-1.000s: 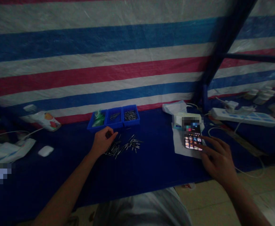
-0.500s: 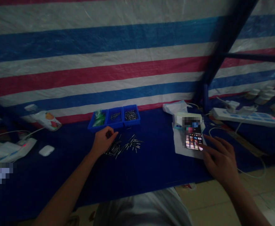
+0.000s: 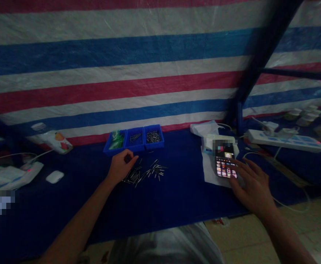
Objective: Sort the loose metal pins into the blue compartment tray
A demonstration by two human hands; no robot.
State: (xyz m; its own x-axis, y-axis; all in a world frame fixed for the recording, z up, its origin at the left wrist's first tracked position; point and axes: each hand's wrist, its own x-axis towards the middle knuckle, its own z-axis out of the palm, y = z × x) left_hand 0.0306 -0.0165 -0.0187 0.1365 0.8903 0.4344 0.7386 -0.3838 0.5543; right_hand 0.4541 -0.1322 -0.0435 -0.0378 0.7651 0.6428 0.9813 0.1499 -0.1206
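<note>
My left hand (image 3: 120, 165) rests on the blue table with its fingers curled closed. Whatever they hold, if anything, is hidden. Beside and partly behind it lies a loose pile of thin metal pins (image 3: 156, 169). Over on the right, my right hand (image 3: 252, 185) has its fingers stretched apart, the tips over the lower part of a lit smartphone (image 3: 222, 168). The phone leans on a pack of tissues (image 3: 207, 141) and shows rows of icons. I cannot tell whether a fingertip touches the screen.
Three joined blue bins stand behind the pins: the left bin (image 3: 116, 141) holds something green, the middle bin (image 3: 134, 138) and right bin (image 3: 153, 137) metal pieces. A bottle (image 3: 58, 142), a white case (image 3: 55, 176), power strips (image 3: 285, 140) and cables lie around.
My right hand has moved left and its fingers now reach further over the phone screen. My left hand stays curled by the pins. The view has tipped slightly.
</note>
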